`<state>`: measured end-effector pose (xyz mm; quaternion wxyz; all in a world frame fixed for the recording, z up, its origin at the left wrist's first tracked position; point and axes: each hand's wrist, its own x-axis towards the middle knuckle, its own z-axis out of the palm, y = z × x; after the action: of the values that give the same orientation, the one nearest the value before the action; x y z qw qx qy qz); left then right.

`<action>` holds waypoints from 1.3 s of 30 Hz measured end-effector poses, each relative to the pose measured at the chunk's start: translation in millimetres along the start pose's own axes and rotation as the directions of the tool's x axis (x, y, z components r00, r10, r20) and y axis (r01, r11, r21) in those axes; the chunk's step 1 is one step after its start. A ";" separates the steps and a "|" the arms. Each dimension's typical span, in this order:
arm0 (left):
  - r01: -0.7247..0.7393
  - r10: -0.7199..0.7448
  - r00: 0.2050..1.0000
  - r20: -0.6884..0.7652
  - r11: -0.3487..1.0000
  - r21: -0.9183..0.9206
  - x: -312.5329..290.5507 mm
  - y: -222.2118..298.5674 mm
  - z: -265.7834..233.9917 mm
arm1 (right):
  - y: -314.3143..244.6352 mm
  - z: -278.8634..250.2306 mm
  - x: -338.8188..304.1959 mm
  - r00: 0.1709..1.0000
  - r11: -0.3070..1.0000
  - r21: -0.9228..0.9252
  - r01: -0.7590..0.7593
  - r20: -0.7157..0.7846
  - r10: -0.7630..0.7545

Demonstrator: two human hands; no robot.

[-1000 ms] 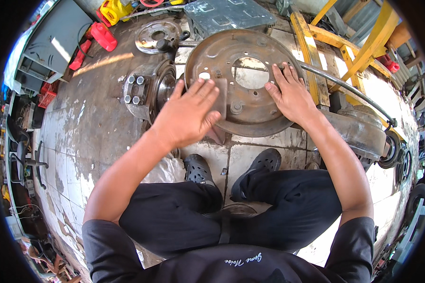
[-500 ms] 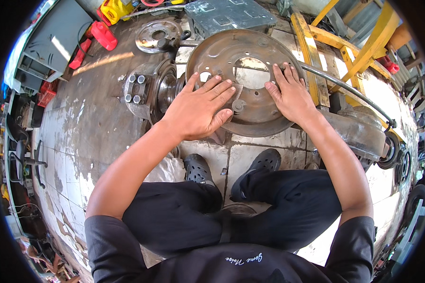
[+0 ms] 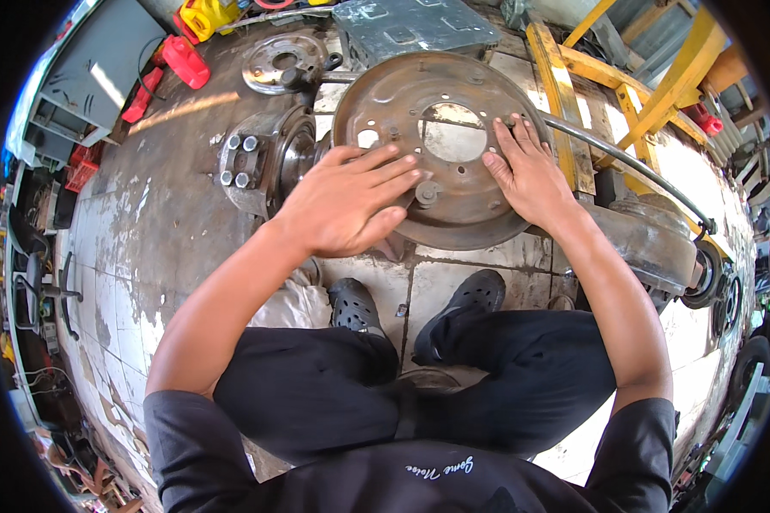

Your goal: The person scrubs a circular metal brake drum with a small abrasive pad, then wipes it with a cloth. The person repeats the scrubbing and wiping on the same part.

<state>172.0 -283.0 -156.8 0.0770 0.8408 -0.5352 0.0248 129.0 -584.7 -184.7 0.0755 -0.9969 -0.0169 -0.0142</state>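
Disc (image 3: pixel 443 174), round (no long axis), lies beneath the flat-fingered right grip (image 3: pixel 530 173) and forward-right of the left grip (image 3: pixel 338 205), likewise unclenched.

left hand (image 3: pixel 344 203) hides part of round metal plate (image 3: pixel 460 195); yellow frame (image 3: pixel 559 94) cut off at top.

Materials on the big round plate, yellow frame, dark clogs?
Round plate: metal, likely steel; brown, rust-like finish, with bolts and punched holes.
Yellow frame: painted, coat worn and stained; steel or wood, can't tell.
Clogs: probably moulded foam or rubbery plastic; matte, smooth uppers with vent holes.
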 end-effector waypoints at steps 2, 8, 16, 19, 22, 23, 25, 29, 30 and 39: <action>-0.004 0.004 1.000 -0.008 0.998 0.065 -12.3 -0.9 0.4 | 1.2 0.7 -2.9 1.000 1.000 0.001 -0.001 -0.007 0.001; 0.026 -0.024 0.999 -0.028 0.996 0.085 13.8 11.8 6.5 | -11.6 -1.5 1.1 0.998 0.998 -0.025 -0.055 -0.006 0.055; 0.056 -0.053 0.998 -0.030 0.993 0.107 8.8 15.0 2.5 | -12.6 -0.7 -0.1 0.998 0.997 -0.034 -0.062 -0.026 0.061; 0.090 -0.084 0.995 -0.045 0.983 0.159 20.3 21.3 4.1 | -11.6 1.6 2.2 0.998 0.998 -0.029 -0.063 -0.028 0.062; 0.079 -0.072 0.996 -0.057 0.989 0.128 10.6 23.2 2.9 | -4.9 1.7 -1.6 0.999 0.999 0.002 -0.034 -0.023 0.034; 0.080 -0.072 0.995 -0.065 0.987 0.141 5.7 23.3 3.4 | -3.1 2.1 -1.9 0.999 1.000 0.001 -0.024 -0.031 0.024; 0.085 -0.073 0.994 -0.076 0.982 0.170 -5.2 22.2 2.4 | -4.7 2.0 -0.6 0.999 1.000 0.004 -0.003 -0.046 0.003; 0.103 -0.100 0.994 -0.040 0.989 0.106 19.5 25.4 5.0 | -14.3 -0.5 1.9 0.998 0.998 -0.027 -0.059 -0.033 0.058; 0.092 -0.088 0.995 -0.044 0.989 0.113 14.9 23.8 4.2 | -14.3 0.5 2.3 0.998 0.999 -0.018 -0.047 -0.034 0.047; -0.064 0.064 0.998 0.004 0.997 0.051 5.0 4.4 15.0 | -13.3 1.1 1.5 0.998 0.998 -0.048 -0.047 -0.041 0.045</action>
<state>169.5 -291.6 -170.5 0.0542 0.8250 -0.5611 0.0401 130.1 -571.4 -183.6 0.0517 -0.9981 0.0078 -0.0327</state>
